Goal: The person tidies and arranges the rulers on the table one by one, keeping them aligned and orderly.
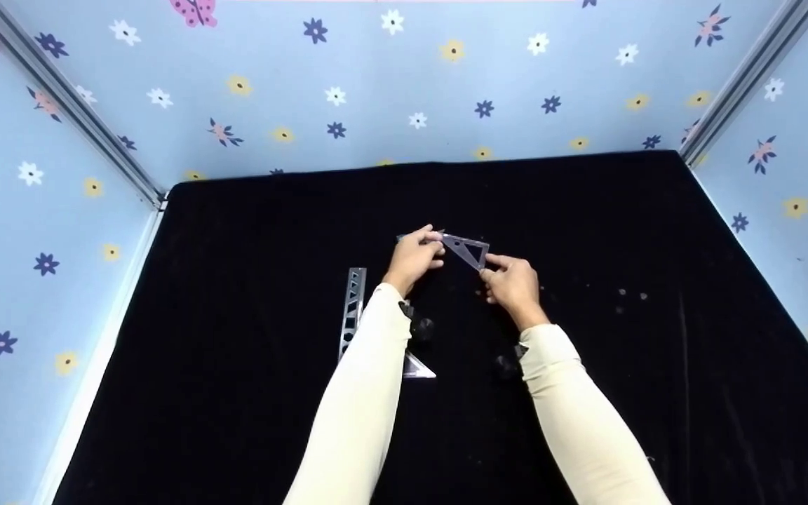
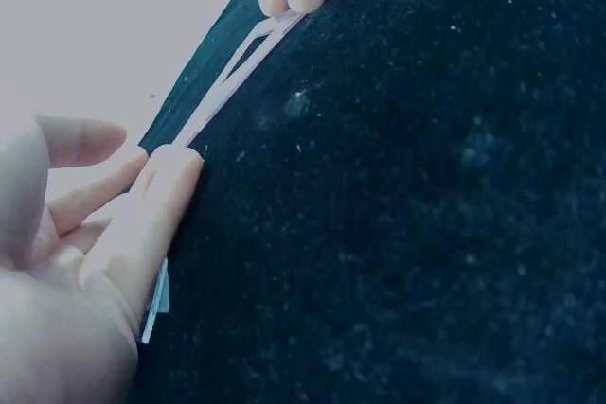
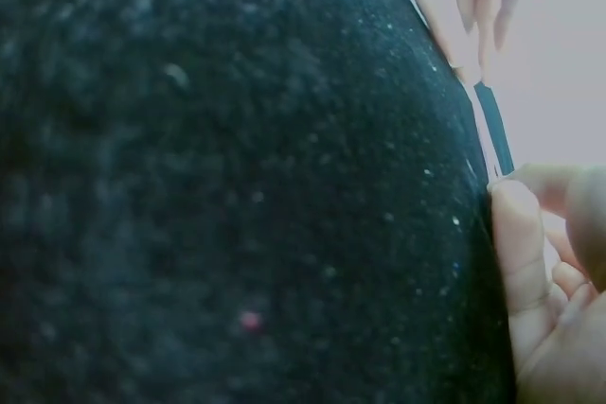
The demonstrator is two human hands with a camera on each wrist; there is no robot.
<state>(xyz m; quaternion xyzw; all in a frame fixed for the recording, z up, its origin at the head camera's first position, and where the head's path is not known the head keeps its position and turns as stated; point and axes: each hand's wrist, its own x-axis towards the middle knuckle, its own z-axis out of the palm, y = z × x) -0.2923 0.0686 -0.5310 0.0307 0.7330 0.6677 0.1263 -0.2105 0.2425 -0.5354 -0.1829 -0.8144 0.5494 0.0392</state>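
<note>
A clear triangular set square with a cut-out triangle is held between both hands over the black cloth. My left hand pinches its left part, and the fingers hide much of that end. At the opposite end my right hand pinches the short side near the lower corner between thumb and finger. The left wrist view has the set square nearly edge-on, its far tip poking out below the left hand. In the right wrist view, the right hand grips the near end.
A clear ruler with cut-out shapes lies on the black cloth, left of the left forearm. Another clear triangle shows partly from under that forearm. Flowered blue walls enclose the back and sides. Small white specks dot the cloth at right.
</note>
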